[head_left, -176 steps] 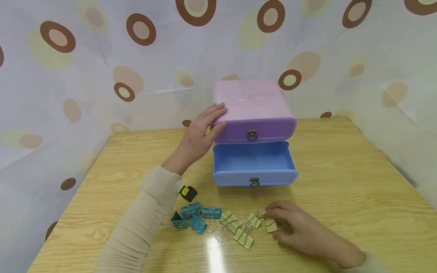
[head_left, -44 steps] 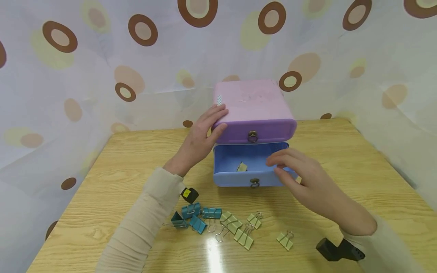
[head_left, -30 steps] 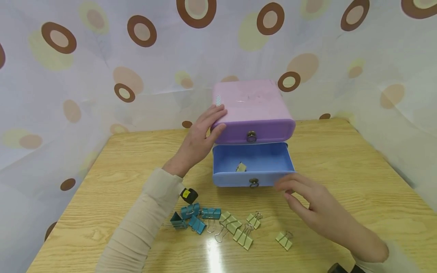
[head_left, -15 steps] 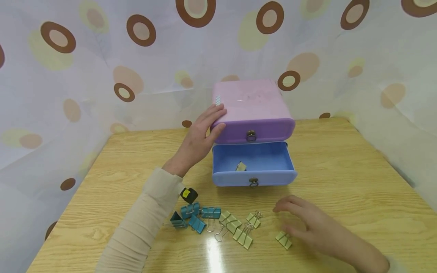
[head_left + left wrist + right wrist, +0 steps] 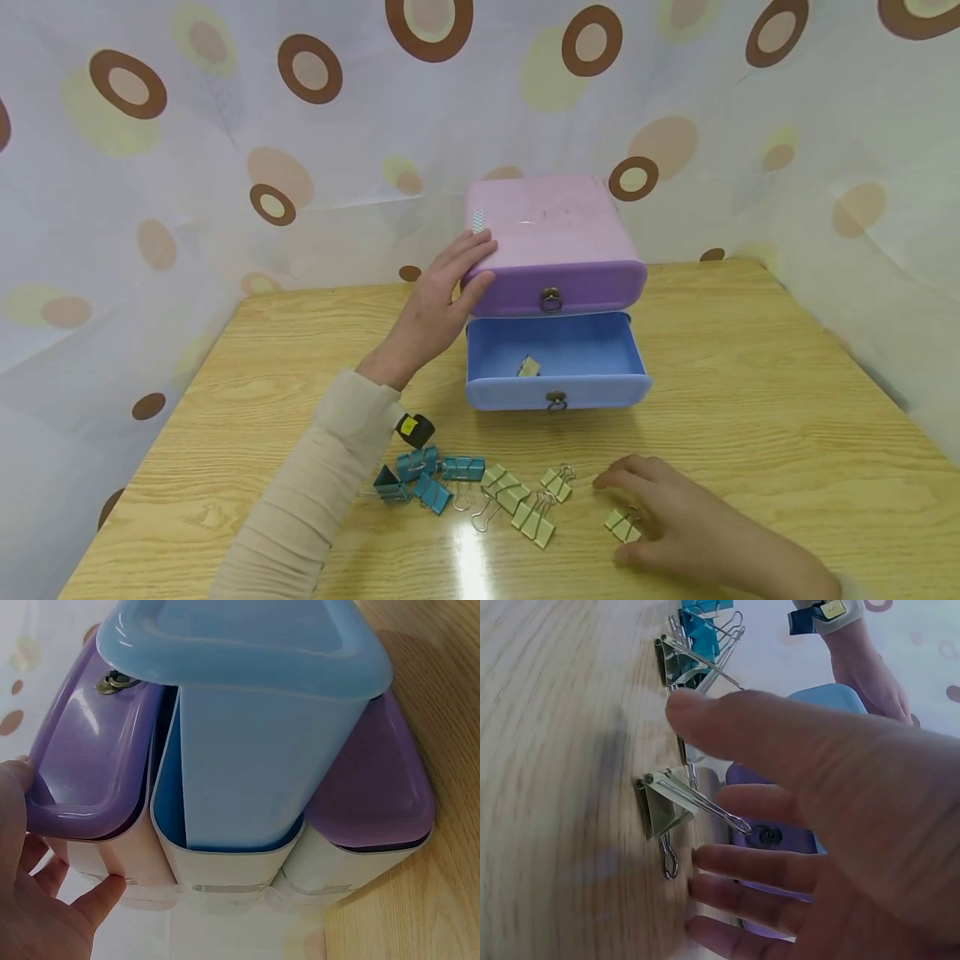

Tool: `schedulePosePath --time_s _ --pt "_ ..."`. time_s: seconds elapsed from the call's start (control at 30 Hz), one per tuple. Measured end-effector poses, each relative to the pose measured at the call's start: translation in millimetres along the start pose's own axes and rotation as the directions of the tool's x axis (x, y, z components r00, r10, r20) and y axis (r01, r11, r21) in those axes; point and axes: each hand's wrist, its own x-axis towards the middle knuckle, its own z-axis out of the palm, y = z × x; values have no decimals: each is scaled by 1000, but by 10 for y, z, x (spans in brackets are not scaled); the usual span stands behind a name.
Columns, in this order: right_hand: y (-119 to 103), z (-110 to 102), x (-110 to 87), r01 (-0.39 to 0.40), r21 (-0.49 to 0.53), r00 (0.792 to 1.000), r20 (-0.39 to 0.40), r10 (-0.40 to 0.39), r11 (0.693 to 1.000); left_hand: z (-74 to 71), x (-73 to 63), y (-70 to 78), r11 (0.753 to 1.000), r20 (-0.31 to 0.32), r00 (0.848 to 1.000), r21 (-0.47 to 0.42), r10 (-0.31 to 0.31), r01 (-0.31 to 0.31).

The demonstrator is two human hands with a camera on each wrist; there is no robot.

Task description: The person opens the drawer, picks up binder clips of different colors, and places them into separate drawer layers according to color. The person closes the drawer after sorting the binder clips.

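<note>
Checked sticker [image 5: 478, 220] beside left fingers [image 5: 480, 251]

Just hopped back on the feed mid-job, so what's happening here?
A person's left grip rests on the left front edge of the drawer unit, whose blue drawer stands open with a pale green clip inside. The right grip is open around another clip on the table, not yet pinching it. More pale green clips and four teal clips lie nearby.
</note>
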Motion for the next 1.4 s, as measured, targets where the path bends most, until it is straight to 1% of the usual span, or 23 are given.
schedulePosePath --time_s 0.13,0.43,0.57,0.67,0.8,1.0,1.1,1.23,1.4 --pt "7 41 14 34 -30 998 -50 -35 999 1 1 0 1000 0 1000 1 3 -3" --pt "68 102 53 76 51 994 -85 -71 996 6 2 13 1000 3 1000 6 0 0" --pt "73 105 58 59 74 996 -67 -54 995 3 6 10 1000 3 1000 11 1 -1" --pt "74 115 66 72 68 995 -77 -67 995 4 8 4 1000 3 1000 11 0 0" --pt "70 139 67 104 31 987 -122 -100 994 7 7 4 1000 7 1000 9 -7 7" --pt "62 163 58 127 -26 975 -179 -130 992 10 10 4 1000 4 1000 9 -1 1" --pt "56 157 64 120 -18 977 -175 -121 993 6 11 -2 1000 3 1000 12 0 0" --pt "49 140 80 93 35 987 -139 -87 995 3 8 -8 1000 3 1000 10 -4 4" --pt "65 107 107 100 108 990 -108 -89 989 3 9 -7 1000 8 1000 9 1 -1"
